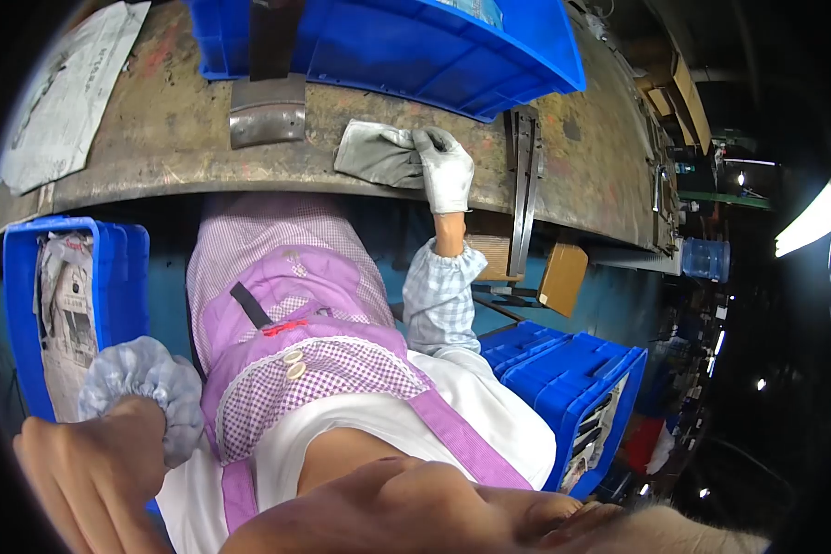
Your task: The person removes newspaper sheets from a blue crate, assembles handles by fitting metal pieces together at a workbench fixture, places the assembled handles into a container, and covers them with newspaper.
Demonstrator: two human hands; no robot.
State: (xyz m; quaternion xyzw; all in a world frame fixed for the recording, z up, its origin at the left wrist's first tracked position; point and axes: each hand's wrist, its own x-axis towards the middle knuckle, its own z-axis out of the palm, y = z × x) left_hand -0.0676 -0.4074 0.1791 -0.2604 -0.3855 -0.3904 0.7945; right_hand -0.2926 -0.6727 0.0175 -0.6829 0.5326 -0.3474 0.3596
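My right hand (447,171) wears a white work glove and rests at the bench's near edge. Its thumb and fingers are closed on the end of a grey work glove (374,154), which lies flat on the metal bench (180,138). My left hand (97,466) is bare and raised close to the camera at the lower left. Its fingers are bent and together; the fingertips are cut off by the view's dark edge, so anything in them is hidden. To the left of the grey glove lies a curved metal plate (268,126).
A blue bin (379,55) stands on the bench, with dark metal bars (523,175) beside it. Newspaper (69,97) covers the bench's left end. Blue crates stand below at left (122,277) and right (563,365). A cardboard piece (563,280) sits under the bench.
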